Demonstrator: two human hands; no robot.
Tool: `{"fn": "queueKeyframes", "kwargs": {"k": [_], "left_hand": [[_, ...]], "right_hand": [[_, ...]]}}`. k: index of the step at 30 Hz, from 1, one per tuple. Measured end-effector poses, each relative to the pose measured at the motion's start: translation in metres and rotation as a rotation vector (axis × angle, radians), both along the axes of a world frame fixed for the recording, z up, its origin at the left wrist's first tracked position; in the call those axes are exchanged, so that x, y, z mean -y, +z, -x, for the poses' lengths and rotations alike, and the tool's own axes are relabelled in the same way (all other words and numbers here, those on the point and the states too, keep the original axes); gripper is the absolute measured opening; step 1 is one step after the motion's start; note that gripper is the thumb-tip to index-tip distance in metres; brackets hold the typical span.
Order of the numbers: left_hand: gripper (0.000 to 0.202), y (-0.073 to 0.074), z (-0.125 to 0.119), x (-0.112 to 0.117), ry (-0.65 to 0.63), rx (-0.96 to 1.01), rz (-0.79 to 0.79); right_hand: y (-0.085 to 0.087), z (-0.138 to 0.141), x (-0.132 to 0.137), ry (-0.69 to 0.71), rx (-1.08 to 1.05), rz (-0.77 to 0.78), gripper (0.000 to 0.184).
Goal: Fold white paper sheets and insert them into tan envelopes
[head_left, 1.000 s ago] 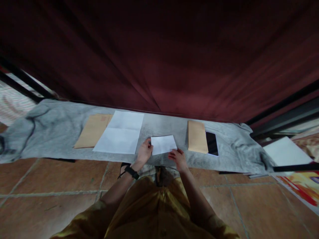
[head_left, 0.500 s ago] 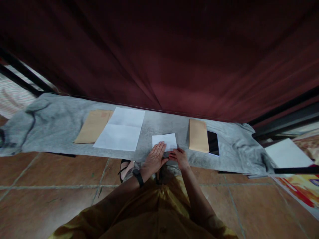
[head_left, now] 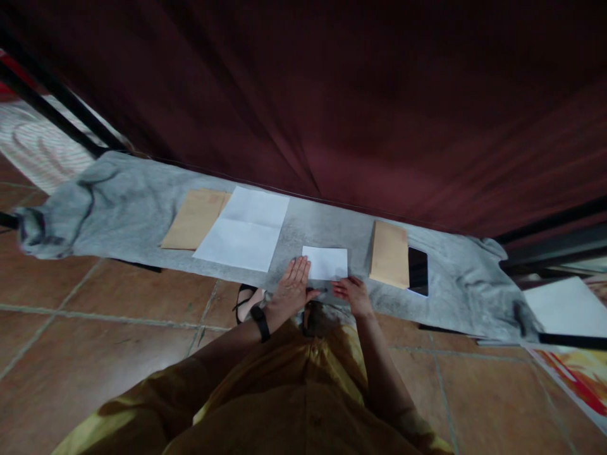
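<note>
A small folded white sheet of paper [head_left: 326, 262] lies flat on the grey cloth in front of me. Flat against its lower left edge rests my left hand [head_left: 290, 285], fingers stretched out and a dark watch on the wrist. At the paper's lower right corner is my right hand [head_left: 353, 296], its fingers extended and loosely apart, fingertips touching or just beside the edge. Left of the hands lies a larger white sheet [head_left: 244, 229] with a crease across it. It partly covers some brown envelopes [head_left: 194, 221]. Another brown envelope stack [head_left: 389, 256] lies to the right.
A dark-screened phone [head_left: 418, 272] lies against the right-hand envelopes. The grey cloth [head_left: 128, 208] covers a long narrow bench. Behind it hangs a dark red curtain [head_left: 303, 114]. White paper [head_left: 566, 308] and a colourful printed sheet [head_left: 578, 379] are at the far right, above the tiled floor.
My left hand has slid left off the middle of the folded paper to its edge, baring more of the sheet. My right hand stays by the lower right corner. The view has shifted slightly.
</note>
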State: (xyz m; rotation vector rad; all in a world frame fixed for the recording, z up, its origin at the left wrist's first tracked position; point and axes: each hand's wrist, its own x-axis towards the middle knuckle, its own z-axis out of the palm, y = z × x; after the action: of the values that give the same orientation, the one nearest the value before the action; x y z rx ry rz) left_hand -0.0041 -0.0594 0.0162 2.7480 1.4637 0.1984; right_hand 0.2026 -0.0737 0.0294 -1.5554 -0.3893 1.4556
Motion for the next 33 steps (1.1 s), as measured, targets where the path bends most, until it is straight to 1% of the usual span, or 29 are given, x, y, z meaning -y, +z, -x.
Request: {"fn": "queueKeyframes", "kwargs": {"k": [3,5,7,9,11,13,21,27,29,33], "left_hand": [[0.078,0.001,-0.007,-0.003,-0.036,0.031,-0.02],[0.074,-0.001,-0.013,-0.008,-0.064,0.059,-0.027],[0.07,-0.004,-0.019,-0.014,-0.054,0.083,-0.023],[0.068,-0.008,-0.023,-0.022,-0.016,0.092,-0.012],[0.068,-0.011,-0.025,-0.028,0.007,0.088,-0.002],[0.069,-0.012,-0.024,-0.031,0.003,0.078,0.0],[0.076,-0.011,-0.027,-0.033,0.001,0.05,0.031],[0.075,-0.007,-0.03,-0.032,0.022,0.022,0.054],[0.075,-0.007,-0.031,-0.032,0.021,0.017,0.052],[0.075,-0.008,-0.031,-0.031,0.018,0.026,0.031]], "right_hand": [[0.001,-0.001,-0.001,0.009,0.0,0.001,0.024],[0.002,-0.001,0.0,0.013,0.008,0.002,0.025],[0.003,0.0,0.0,0.018,0.024,0.007,0.027],[0.003,0.001,-0.001,0.02,0.04,0.01,0.029],[0.003,0.001,-0.001,0.021,0.05,0.01,0.03],[0.003,0.001,-0.002,0.027,0.062,0.012,0.03],[-0.005,-0.001,-0.003,0.064,0.177,0.018,0.017],[-0.004,-0.004,0.0,0.103,0.265,0.02,0.017],[-0.002,-0.006,0.001,0.129,0.385,0.009,0.017],[0.005,-0.008,0.001,0.221,0.816,-0.01,0.015]]}}
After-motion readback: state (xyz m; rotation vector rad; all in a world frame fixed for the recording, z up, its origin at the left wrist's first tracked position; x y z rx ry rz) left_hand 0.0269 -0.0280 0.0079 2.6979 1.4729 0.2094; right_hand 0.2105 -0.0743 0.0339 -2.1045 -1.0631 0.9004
